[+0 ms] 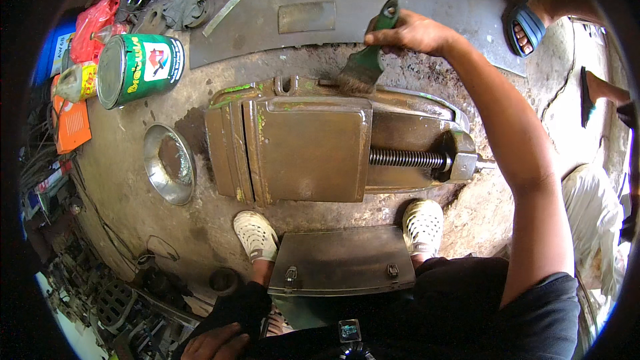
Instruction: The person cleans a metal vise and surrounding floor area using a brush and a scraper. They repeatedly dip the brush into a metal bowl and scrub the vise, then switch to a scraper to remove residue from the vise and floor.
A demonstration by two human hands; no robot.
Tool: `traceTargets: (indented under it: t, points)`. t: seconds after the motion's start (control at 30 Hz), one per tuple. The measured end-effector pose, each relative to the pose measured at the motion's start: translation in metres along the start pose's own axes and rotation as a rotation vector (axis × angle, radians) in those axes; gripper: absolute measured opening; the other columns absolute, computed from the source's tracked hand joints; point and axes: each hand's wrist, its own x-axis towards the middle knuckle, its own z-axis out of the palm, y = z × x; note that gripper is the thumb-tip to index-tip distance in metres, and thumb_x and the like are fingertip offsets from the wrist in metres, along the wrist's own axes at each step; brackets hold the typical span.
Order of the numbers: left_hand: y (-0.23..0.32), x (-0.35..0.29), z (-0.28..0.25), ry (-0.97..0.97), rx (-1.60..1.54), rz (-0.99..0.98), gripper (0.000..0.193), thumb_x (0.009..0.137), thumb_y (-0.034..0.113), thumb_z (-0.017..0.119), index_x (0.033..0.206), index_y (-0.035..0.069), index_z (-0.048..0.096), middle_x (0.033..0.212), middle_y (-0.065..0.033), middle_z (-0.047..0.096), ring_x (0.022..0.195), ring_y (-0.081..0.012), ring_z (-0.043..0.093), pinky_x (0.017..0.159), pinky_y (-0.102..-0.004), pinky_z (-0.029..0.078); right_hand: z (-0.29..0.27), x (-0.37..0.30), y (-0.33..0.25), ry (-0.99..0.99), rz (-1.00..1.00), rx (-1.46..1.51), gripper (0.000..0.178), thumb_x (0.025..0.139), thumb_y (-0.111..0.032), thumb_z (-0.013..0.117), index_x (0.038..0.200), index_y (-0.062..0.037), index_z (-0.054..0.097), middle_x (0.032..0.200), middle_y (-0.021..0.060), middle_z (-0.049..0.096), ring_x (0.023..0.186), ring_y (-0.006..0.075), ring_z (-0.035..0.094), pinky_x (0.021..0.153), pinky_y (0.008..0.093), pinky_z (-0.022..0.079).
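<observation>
My right hand (417, 33) is closed around the green handle of a paintbrush (365, 67). Its bristles point down at the far edge of a large machine vise (313, 150), which lies on the floor in front of me. A brownish wet-looking film covers the vise, with green paint traces along its edges. The threaded screw (408, 159) shows at the vise's right end. At the lower left my left hand (217, 343) rests on my leg, fingers laid out, holding nothing. A shiny metal bowl (188, 163) with some brown liquid stands left of the vise.
A green paint can (143, 70) stands at the far left near a red plastic bag (97, 27). Beyond the vise lies a steel sheet (387, 0) with a small plate (307, 17). A metal box (343, 260) sits between my feet. Another person's sandalled foot (527, 27) is at right.
</observation>
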Motion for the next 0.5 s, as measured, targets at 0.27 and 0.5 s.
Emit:
traceTargets:
  t: [0.27, 0.5]
  points:
    - [0.011, 0.005, -0.002, -0.02, 0.019, -0.017, 0.046, 0.08, -0.001, 0.072, 0.125, 0.001, 0.064, 0.13, -0.0218, 0.062, 0.113, -0.0439, 0.062, 0.095, -0.0466, 0.051, 0.026, -0.008, 0.016, -0.065, -0.083, 0.151, 0.044, 0.089, -0.043, 0.076, 0.107, -0.0026, 0.072, 0.083, 0.01, 0.069, 0.072, 0.0182, 0.062, 0.069, 0.0345, 0.052]
    - [0.01, 0.008, -0.001, -0.031, 0.027, -0.028, 0.046, 0.082, 0.001, 0.071, 0.127, 0.001, 0.063, 0.132, -0.0219, 0.062, 0.117, -0.0434, 0.061, 0.099, -0.0458, 0.05, -0.005, -0.078, 0.044, -0.064, -0.021, 0.053, 0.029, 0.094, -0.032, 0.07, 0.101, -0.004, 0.072, 0.073, 0.0071, 0.066, 0.064, 0.015, 0.06, 0.06, 0.0324, 0.049]
